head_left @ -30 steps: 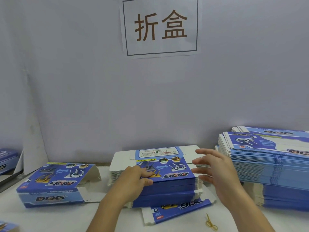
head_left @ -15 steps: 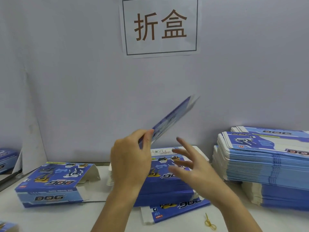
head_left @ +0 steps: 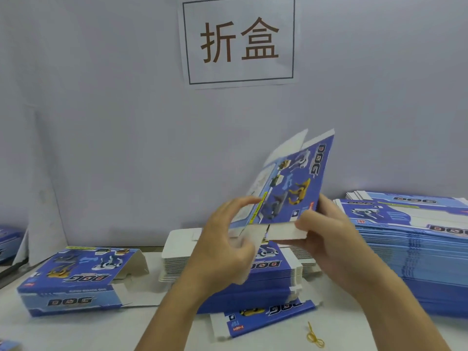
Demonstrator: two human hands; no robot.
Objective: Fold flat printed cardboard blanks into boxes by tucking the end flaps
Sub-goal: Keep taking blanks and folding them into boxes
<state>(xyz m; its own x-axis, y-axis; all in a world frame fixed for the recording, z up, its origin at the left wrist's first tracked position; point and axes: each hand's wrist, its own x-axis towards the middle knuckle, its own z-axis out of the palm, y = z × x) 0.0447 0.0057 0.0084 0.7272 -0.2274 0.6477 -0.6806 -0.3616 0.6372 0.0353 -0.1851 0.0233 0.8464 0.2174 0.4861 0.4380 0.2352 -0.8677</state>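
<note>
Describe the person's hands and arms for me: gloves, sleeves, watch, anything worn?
Nothing worn shows. The left hand and right hand are bare, with no gloves, rings or tape visible. Both forearms are bare down to the lower frame edge: no sleeves, cuffs, watch or wristband in view. Nails look short and unpainted, though motion blur softens the left hand's fingers.

Both hands, left point(head_left: 222, 245) and right point(head_left: 326, 234), grip a raised blue blank point(head_left: 291, 188) above the stack point(head_left: 268, 272).
</note>
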